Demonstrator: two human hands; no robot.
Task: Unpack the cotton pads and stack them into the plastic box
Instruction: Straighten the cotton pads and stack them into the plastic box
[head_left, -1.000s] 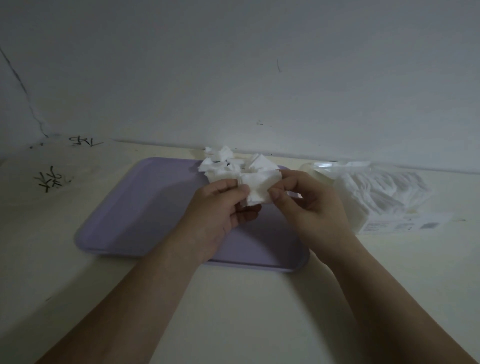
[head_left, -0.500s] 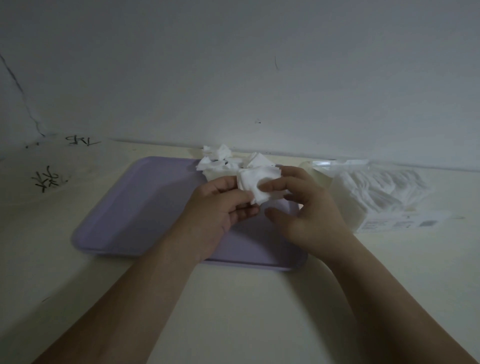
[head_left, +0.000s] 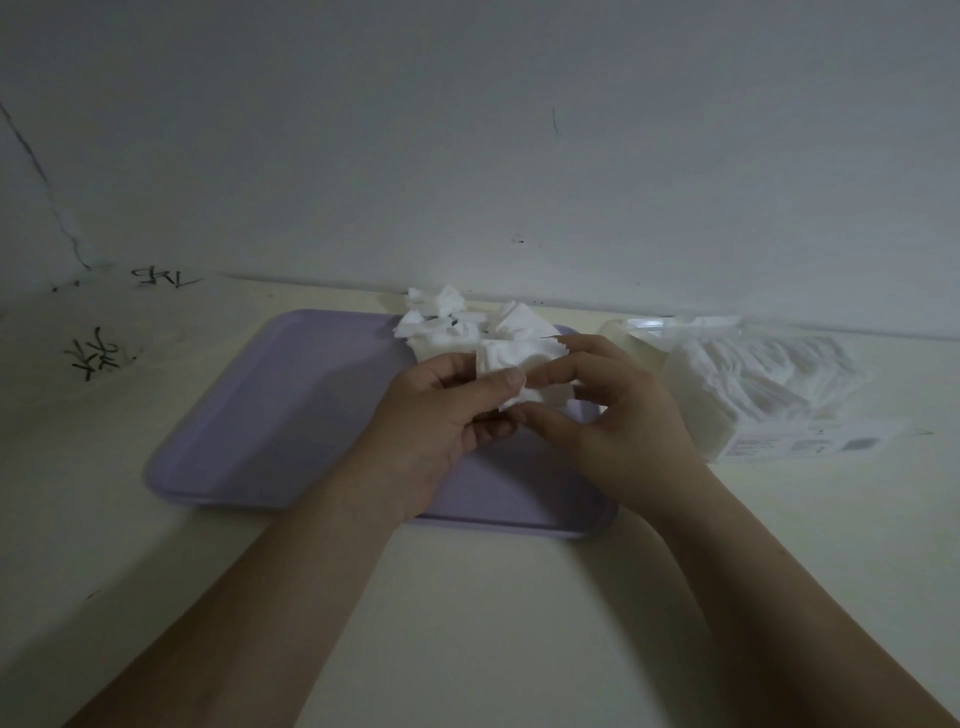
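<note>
Cotton pads (head_left: 511, 358), a small white bunch, are held up between both hands above the far right part of the purple tray (head_left: 270, 415). Behind them a loose heap (head_left: 441, 322) of more pads lies on the tray's far edge. The main risk, as I judge it, is that the bunch comes apart: the pads are thin, soft and cling to one another, so peeling one off could drag several along, crumple them or drop some onto the tray or the table (head_left: 519, 597). They would then not stack flat. The heap sits right at the tray's rim, so a brush from a wrist could push pads off toward the wall. The dim light also makes single layers hard to tell apart. The opened package (head_left: 769, 384) lies on the table to the right, and just beside it stands a pale container that may be the plastic box (head_left: 631, 345), though I cannot be sure. Carrying a ragged bunch across to it could shed pads. The left hand (head_left: 441, 415) reaches in from below left with its thumb pressed onto the front of the bunch and its fingers (head_left: 488, 431) curled underneath. The right hand (head_left: 613, 415) comes from the right, with forefinger and thumb pinching the bunch's near right edge and the other fingers loosely bent behind.
</note>
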